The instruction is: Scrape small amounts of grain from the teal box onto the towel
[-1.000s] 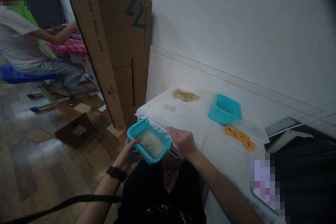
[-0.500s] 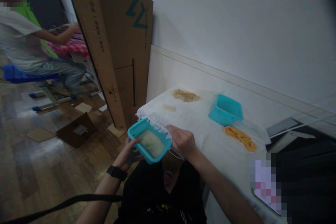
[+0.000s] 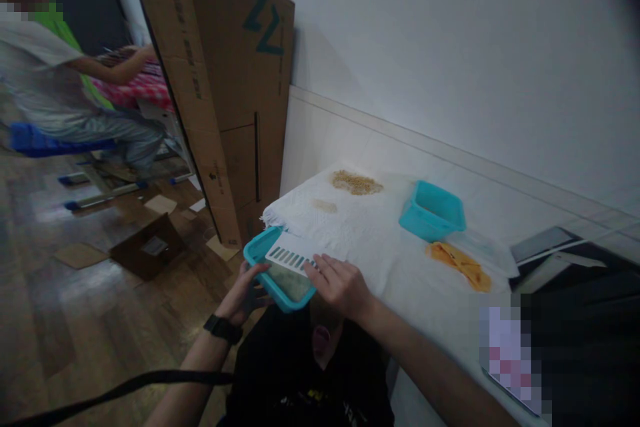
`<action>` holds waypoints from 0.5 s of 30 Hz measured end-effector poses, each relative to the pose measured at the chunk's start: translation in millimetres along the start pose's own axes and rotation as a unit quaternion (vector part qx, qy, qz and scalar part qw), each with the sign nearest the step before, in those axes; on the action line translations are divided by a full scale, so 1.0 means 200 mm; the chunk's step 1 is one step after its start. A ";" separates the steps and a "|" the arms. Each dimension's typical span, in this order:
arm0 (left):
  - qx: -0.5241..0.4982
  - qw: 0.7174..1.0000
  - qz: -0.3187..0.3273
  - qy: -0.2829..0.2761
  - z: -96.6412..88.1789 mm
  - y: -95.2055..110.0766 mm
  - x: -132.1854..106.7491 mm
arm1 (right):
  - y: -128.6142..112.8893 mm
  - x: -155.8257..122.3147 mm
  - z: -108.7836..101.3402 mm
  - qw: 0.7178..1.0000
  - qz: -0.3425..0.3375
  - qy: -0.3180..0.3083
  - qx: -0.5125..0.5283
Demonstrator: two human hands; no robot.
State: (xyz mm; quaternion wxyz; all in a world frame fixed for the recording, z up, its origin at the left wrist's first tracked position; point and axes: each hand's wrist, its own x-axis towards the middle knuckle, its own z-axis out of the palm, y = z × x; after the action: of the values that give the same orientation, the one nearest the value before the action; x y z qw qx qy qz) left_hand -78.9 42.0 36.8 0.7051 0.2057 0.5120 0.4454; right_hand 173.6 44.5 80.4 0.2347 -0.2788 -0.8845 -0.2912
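Observation:
My left hand [image 3: 247, 293] grips the left side of a turquoise plastic container [image 3: 255, 247], thumb over the rim. Pale, rice-like grains [image 3: 287, 282] cover its bottom. My right hand [image 3: 343, 285] is closed at the container's right side, fingers pinching the openwork edge of a white cloth [image 3: 293, 257]. That slotted edge hangs over part of the container's opening and hides some grains. Farther back on the cloth lie a patch of brown grains [image 3: 356, 182] and a smaller pale patch [image 3: 324, 205].
A second turquoise container [image 3: 433, 210] stands right of the cloth, beside an orange cloth [image 3: 459, 267] and a clear lid [image 3: 487, 250]. A tall cardboard box [image 3: 240, 87] leans at left. Beyond it a person [image 3: 45, 73] sits. A small carton [image 3: 147, 247] lies on the floor.
The cloth's edge now lies flatter and stretched over the container, its slots showing. My right hand has shifted slightly down and changed its grip. My left hand keeps the container in place.

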 end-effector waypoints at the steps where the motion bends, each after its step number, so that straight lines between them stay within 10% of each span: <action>1: 0.000 1.000 0.000 -0.001 0.00 0.00 0.00 | 0.00 0.00 -0.01 1.000 0.001 0.007 0.014; 8: 0.004 1.000 -0.009 0.004 0.00 0.00 0.00 | 0.33 -0.03 0.05 0.960 0.244 0.054 0.129; 15: 0.009 1.000 -0.019 0.013 0.00 -0.01 0.00 | 0.80 -0.02 0.17 0.876 0.473 -0.074 0.059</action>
State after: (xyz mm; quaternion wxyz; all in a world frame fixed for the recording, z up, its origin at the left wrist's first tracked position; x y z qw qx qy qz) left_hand -78.1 40.2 34.9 0.7046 0.1965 0.5288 0.4305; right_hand 269.3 172.5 115.5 0.2945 -0.6701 -0.6776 -0.0720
